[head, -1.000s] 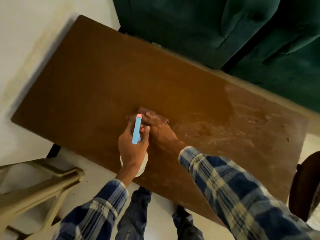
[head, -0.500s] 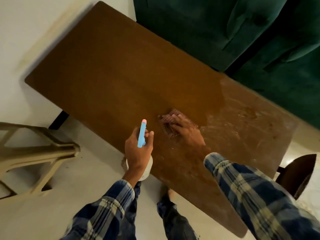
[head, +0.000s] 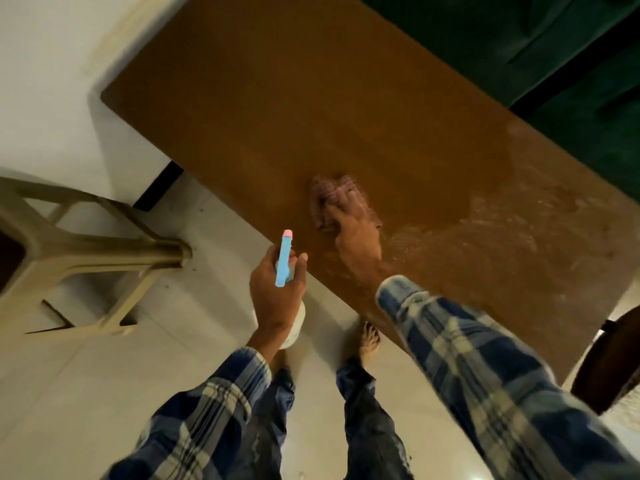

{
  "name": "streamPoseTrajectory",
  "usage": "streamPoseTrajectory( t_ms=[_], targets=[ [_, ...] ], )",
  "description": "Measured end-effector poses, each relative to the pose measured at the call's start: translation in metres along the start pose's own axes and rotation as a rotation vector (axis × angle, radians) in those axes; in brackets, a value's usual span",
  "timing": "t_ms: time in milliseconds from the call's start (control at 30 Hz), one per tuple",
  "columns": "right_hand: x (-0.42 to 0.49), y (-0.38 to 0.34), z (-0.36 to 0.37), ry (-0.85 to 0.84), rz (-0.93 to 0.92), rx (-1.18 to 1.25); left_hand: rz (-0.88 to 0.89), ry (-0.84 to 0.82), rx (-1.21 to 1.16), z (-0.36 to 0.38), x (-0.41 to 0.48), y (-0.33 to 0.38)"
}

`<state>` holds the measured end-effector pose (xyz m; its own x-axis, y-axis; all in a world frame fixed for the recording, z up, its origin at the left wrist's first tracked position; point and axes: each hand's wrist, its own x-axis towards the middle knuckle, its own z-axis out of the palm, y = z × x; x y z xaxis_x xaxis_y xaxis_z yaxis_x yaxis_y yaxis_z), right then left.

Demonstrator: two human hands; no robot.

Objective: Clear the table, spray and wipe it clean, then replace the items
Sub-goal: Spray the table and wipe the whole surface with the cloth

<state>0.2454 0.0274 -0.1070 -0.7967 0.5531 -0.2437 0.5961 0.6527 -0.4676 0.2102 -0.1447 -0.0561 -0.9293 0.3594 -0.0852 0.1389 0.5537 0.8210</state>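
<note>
Head view | right hand [head: 353, 225] presses cloth [head: 327, 190] flat-fingered (blurred) on the table [head: 263, 84], now nearer its near edge | left hand [head: 277, 296], fingers wrapped round spray bottle [head: 284, 261], has drawn back off that edge | wiping underway, replacing still ahead

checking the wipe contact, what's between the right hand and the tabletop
The head view shows a checked cloth between the right hand and the table, pressed down by the fingers. Left hand holds the spray bottle.

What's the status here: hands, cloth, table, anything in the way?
Left hand grips bottle, beside table edge. Right hand presses cloth on table. Streaks right of cloth. No obstacle seen.
</note>
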Motion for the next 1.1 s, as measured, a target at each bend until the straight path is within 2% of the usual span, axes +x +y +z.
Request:
streamPoseTrajectory(
  t_ms=[67, 133, 200, 300, 333, 367, 467, 533, 600, 767, 800, 933, 967, 1000, 1100],
  targets=[
    [-0.024, -0.033, 0.030, -0.081, -0.194, -0.065, 0.077, 0.004, 0.027, -0.019, 0.006, -0.004],
    [-0.049, -0.033, 0.044, -0.081, -0.254, -0.092, 0.104, 0.001, 0.051, -0.036, 0.015, -0.011],
    [-0.067, -0.012, 0.039, 0.011, -0.078, -0.052, 0.114, -0.023, 0.039, -0.046, 0.022, -0.017],
    [-0.073, -0.003, 0.027, 0.170, 0.342, 0.064, 0.138, -0.050, 0.016, -0.061, 0.031, -0.024],
    [-0.070, -0.012, 0.030, 0.186, 0.385, 0.080, 0.151, -0.053, 0.011, -0.063, 0.032, -0.026],
    [-0.067, -0.026, 0.036, 0.176, 0.362, 0.085, 0.168, -0.060, 0.009, -0.066, 0.032, -0.028],
    [-0.072, -0.066, 0.065, 0.106, 0.069, 0.048, 0.197, -0.109, 0.041, -0.066, 0.028, -0.031],
    [-0.089, -0.063, 0.078, 0.127, 0.028, 0.014, 0.222, -0.149, 0.054, -0.060, 0.024, -0.029],
    [-0.115, -0.034, 0.074, 0.210, 0.164, 0.022, 0.243, -0.178, 0.037, -0.054, 0.020, -0.026],
    [-0.188, 0.052, 0.043, 0.450, 0.754, 0.118, 0.251, -0.284, -0.031, -0.030, 0.003, -0.014],
    [-0.190, 0.054, 0.042, 0.460, 0.781, 0.121, 0.256, -0.312, -0.030, -0.022, -0.003, -0.011],
    [-0.191, 0.043, 0.058, 0.336, 0.434, 0.020, 0.285, -0.422, 0.027, 0.005, -0.026, -0.002],
    [-0.197, 0.051, 0.057, 0.343, 0.429, 0.006, 0.290, -0.461, 0.051, 0.014, -0.033, 0.001],
    [-0.205, 0.060, 0.053, 0.377, 0.493, 0.029, 0.296, -0.495, 0.059, 0.021, -0.039, 0.003],
    [-0.226, 0.085, 0.035, 0.506, 0.857, 0.165, 0.293, -0.571, 0.080, 0.035, -0.050, 0.013]
  ],
)
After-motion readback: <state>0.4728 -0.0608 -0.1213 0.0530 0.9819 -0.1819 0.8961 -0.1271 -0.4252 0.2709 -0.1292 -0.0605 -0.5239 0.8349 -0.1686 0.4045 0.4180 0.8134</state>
